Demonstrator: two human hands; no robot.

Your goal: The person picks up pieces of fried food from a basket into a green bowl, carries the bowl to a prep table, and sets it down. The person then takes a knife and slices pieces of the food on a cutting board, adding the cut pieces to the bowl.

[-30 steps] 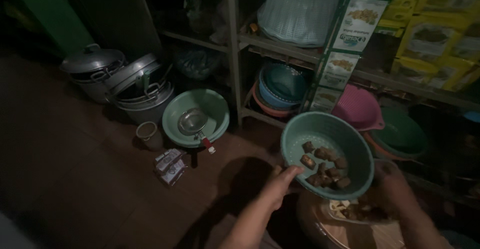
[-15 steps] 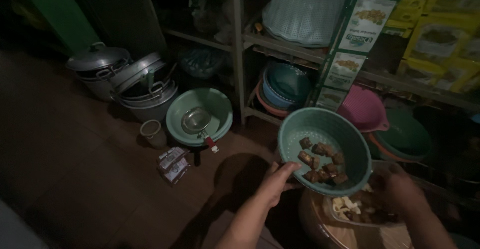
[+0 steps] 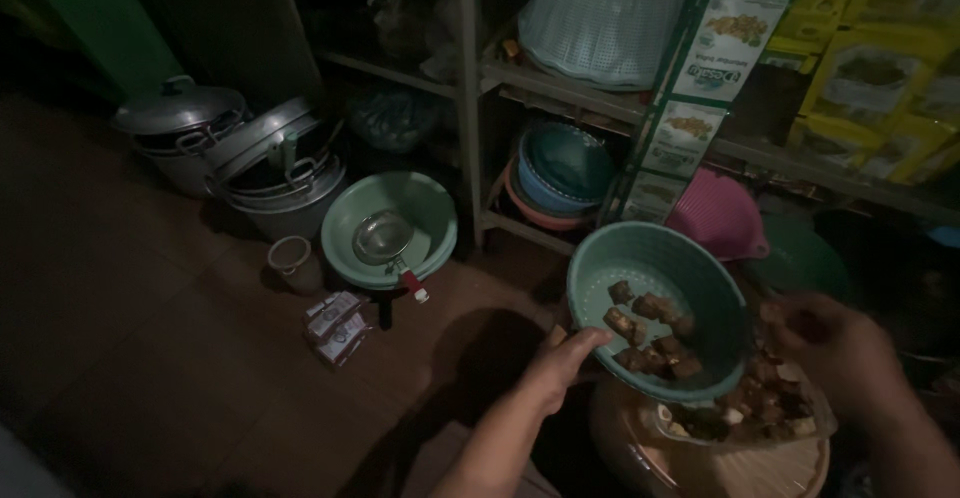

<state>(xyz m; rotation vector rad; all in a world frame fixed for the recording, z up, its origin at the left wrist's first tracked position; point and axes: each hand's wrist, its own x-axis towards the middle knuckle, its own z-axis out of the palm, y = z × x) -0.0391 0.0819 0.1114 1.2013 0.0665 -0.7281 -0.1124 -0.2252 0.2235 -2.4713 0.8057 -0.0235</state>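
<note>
My left hand (image 3: 562, 362) grips the lower rim of a teal plastic colander (image 3: 650, 268), which is tilted toward me. Several brown fried pieces (image 3: 650, 335) lie in its lower half. My right hand (image 3: 838, 348) hovers just right of the colander, fingers loosely curled, holding nothing that I can make out. Beneath both hands sits a round woven tray (image 3: 740, 463) with more brown and pale food pieces (image 3: 770, 408) on it.
On the floor stand a green basin (image 3: 430, 208) with a metal strainer (image 3: 382, 238), a small cup (image 3: 292, 261), small packets (image 3: 335, 323) and stacked metal pots (image 3: 230, 153). Shelves hold stacked bowls (image 3: 560, 173), a pink colander (image 3: 715, 218), a mesh food cover (image 3: 600, 18) and cartons (image 3: 870, 78).
The colander has tilted a little more toward me and the pieces have slid lower. My right hand has risen beside its right rim.
</note>
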